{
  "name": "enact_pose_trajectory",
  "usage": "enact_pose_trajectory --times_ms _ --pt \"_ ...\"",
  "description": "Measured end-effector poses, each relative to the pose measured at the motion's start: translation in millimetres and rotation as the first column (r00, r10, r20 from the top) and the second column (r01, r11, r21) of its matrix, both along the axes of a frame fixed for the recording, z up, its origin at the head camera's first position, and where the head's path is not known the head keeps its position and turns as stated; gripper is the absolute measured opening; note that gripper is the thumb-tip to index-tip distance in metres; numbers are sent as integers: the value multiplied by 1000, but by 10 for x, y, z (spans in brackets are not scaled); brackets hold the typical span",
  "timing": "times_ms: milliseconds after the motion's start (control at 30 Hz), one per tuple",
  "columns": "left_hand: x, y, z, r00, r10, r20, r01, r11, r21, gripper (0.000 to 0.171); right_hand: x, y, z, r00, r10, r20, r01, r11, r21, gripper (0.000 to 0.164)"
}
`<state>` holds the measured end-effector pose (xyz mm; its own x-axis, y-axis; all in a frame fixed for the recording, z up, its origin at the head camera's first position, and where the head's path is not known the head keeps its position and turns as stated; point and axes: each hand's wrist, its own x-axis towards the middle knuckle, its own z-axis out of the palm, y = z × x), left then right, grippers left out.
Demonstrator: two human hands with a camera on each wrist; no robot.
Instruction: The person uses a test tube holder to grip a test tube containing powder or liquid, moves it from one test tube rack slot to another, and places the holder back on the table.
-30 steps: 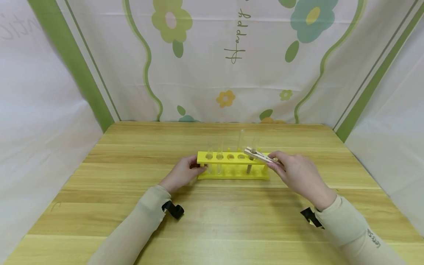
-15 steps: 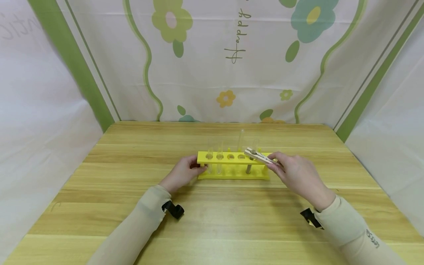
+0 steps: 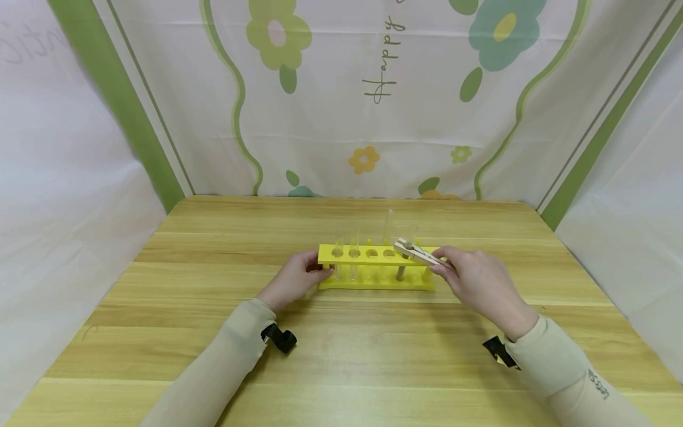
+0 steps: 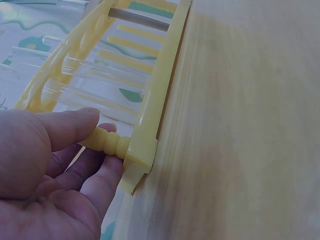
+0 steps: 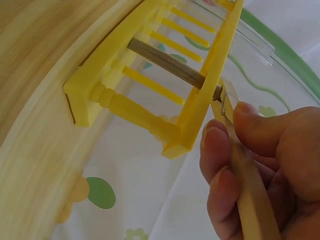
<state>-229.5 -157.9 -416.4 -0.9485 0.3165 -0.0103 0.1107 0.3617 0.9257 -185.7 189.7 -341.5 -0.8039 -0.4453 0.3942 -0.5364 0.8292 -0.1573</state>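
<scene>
A yellow test tube rack (image 3: pixel 368 286) stands on the wooden table. My left hand (image 3: pixel 292 280) grips its left end, with thumb and fingers around the ridged end post (image 4: pixel 107 141) in the left wrist view. Between the thumb and fingers of my right hand (image 3: pixel 482 283) is a wooden test tube clamp (image 3: pixel 418 254). Its jaws sit around a test tube (image 3: pixel 401 273) just above the top board. Grey-brown contents fill the tube's lower part (image 5: pixel 167 62), which passes down through a hole near the rack's right end.
Two clear test tubes, one of them the nearer tube (image 3: pixel 354 237), stand in the left holes. Another clear tube (image 3: pixel 388 225) rises from the back row. Behind the wooden table (image 3: pixel 341 356) hangs a flowered curtain (image 3: pixel 320 107). Small yellow pegs (image 5: pixel 155 85) line the rack's base.
</scene>
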Motion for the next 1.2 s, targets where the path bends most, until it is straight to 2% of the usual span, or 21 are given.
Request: enact_pose_trajectory --times_ms 300,567,967,1200 --pt "19 9 17 1000 4 6 -4 1000 -2 24 10 10 0 993 -4 -116 2 1000 -20 18" --pt "23 5 14 1000 2 12 -2 1000 5 23 31 3 64 987 19 -160 -25 999 -39 18" --pt "-7 8 -9 1000 -4 19 4 1000 20 23 81 12 263 965 35 -258 -47 998 -42 20" --pt "-6 -1 -4 1000 -1 3 1 1000 -2 25 100 28 406 950 48 -310 -66 997 -50 22"
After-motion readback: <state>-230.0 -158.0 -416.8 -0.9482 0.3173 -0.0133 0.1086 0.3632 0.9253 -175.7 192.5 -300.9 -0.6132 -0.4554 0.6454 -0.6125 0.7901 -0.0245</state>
